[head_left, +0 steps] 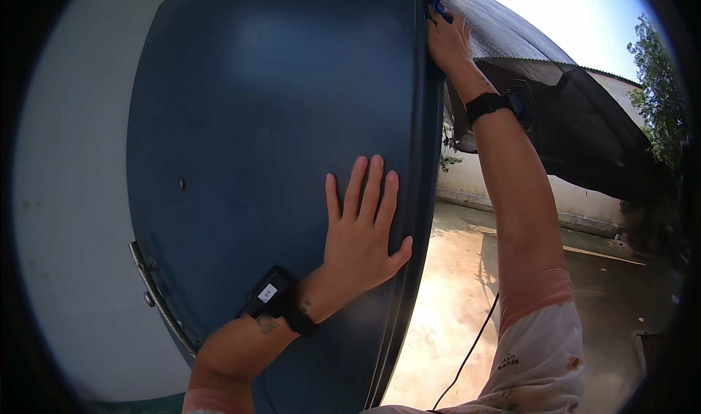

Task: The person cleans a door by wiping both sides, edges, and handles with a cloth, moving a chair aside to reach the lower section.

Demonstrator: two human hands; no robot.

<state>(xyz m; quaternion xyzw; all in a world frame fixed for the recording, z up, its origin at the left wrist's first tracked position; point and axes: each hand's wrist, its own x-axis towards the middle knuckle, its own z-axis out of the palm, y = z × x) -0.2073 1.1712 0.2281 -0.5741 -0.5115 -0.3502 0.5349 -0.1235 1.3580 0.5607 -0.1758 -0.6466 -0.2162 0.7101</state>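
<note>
A dark blue door (246, 129) fills the middle of the view. My left hand (361, 233) lies flat against its face with the fingers spread, holding nothing. Higher up, my right hand (450, 40) presses a dark blue cloth (436, 3) to the door's right edge (428, 102). Part of the cloth is hidden behind my fingers. A metal pull handle (161, 299) is fixed at the door's lower left, with a small round fitting (182, 184) above it. Each wrist wears a black strapped device (271, 292).
A pale wall (71, 195) borders the door on the left. To the right, a concrete yard (460, 260) lies in sun and shade below a dark mesh sheet (569, 118). A thin black cable (468, 354) hangs near my body. A tree (660, 91) stands beyond.
</note>
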